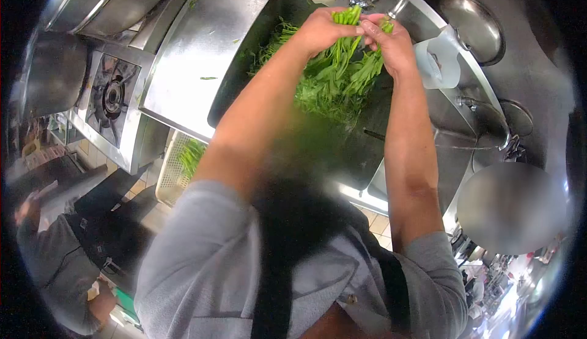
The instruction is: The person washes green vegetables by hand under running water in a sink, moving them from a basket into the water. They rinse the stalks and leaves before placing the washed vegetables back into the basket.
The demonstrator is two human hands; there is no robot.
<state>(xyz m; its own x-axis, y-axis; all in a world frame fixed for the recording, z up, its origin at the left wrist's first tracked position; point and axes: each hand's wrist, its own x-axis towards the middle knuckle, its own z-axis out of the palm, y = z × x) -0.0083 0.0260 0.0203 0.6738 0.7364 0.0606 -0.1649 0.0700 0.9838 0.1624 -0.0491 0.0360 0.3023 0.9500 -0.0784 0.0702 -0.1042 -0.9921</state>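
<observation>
Both hands are raised together over the far side of a dark sink basin (235, 88). Closed round a bunch of leafy greens (337, 63) is my left hand (325, 31), the stems poking up above its fingers. My right hand (391, 40) touches it at the fingertips and is closed on more of the greens, whose leaves hang down between the hands. Loose greens (278, 42) lie in the basin below and to the left.
A faucet (400, 2) curves just beyond my hands, with a translucent pitcher (438, 60) to the right. The steel counter (189, 51) and a gas burner (113, 96) are left. A basket (168, 174) of greens stands low; a co-worker (64, 253) is at lower left.
</observation>
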